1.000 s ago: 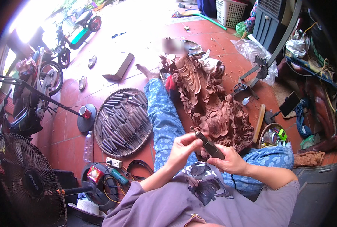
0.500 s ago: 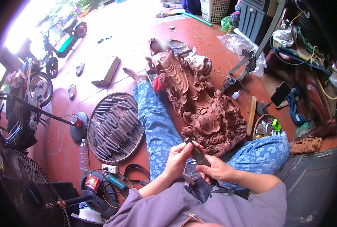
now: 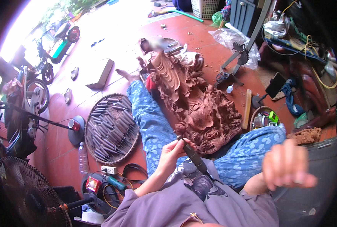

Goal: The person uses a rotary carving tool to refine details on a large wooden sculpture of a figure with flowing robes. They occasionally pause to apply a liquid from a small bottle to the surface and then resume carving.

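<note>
The tool (image 3: 194,156) is dark and matt, apparently metal. The carving (image 3: 198,109) is matt wood, rough with deep cuts; the bar (image 3: 246,109) is smoother, pale wood. Shirt (image 3: 157,208) and trousers (image 3: 147,117) are soft, matt cloth. The tray (image 3: 86,130) is rough wickerwork, the bottle (image 3: 82,158) clear, shiny plastic, the bag (image 3: 254,56) crinkled, glossy plastic, the floor (image 3: 64,151) smooth tile with a slight sheen.
</note>
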### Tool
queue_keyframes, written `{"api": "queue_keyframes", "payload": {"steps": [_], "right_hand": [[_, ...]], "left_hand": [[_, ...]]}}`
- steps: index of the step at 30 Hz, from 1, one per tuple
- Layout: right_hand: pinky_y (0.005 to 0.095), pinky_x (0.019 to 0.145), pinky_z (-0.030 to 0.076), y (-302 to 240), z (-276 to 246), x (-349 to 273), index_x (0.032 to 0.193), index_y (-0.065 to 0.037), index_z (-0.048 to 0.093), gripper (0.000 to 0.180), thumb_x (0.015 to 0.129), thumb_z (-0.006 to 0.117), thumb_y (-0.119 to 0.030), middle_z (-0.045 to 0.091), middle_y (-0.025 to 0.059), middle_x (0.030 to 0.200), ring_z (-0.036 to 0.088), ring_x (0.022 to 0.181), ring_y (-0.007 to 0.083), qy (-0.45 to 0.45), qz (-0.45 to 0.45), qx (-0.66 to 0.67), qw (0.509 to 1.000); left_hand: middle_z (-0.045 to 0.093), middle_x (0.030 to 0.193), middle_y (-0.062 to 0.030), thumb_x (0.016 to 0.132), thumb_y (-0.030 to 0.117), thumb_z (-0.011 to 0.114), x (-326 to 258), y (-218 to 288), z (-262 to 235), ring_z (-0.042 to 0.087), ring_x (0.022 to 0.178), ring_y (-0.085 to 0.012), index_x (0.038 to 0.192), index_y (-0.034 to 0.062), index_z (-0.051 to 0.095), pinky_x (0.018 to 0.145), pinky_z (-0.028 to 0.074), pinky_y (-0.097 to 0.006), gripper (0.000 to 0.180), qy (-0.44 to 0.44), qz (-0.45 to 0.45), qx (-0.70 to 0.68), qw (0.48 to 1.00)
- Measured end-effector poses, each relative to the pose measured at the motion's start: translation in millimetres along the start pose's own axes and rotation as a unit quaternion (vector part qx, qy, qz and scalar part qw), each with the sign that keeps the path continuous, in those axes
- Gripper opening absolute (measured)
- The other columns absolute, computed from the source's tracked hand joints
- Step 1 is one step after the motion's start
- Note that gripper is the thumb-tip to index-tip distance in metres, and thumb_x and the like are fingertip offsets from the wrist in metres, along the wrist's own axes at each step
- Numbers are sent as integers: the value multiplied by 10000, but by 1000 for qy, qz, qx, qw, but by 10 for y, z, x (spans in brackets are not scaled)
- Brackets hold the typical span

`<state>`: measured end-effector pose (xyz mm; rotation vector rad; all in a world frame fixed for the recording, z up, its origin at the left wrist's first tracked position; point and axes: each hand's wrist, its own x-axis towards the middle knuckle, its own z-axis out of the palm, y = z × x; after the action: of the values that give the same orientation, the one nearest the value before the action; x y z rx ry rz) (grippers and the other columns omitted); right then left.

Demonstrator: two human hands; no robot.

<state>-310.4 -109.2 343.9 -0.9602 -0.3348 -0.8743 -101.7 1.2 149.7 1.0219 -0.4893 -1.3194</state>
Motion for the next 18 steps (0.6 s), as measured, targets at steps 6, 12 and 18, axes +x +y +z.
{"api": "queue_keyframes", "payload": {"steps": [6,12,18], "right_hand": [[316,480,470,-147,347,143,739,-4,554,188,842,572,-160,544,122,737,534,583,221,-151,-8,30,988],[297,516,466,60,364,92,775,3,565,154,846,567,-134,563,113,772,539,615,196,-199,-86,-49,975],[278,552,461,85,407,66,812,10,577,124,850,561,-107,582,103,806,544,647,171,-234,-187,-234,925]], "left_hand": [[639,962,-105,914,314,487,-111,-51,28,622,913,-200,1025,27,580,817,484,-344,322,-12,2,-14,1000],[632,951,-84,920,264,496,-211,-68,-96,613,897,-168,1031,27,588,827,481,-312,278,9,-18,-36,999],[642,955,-104,913,304,495,-186,-120,-128,624,908,-200,1022,26,586,840,480,-348,312,12,-14,-25,1000]]}}
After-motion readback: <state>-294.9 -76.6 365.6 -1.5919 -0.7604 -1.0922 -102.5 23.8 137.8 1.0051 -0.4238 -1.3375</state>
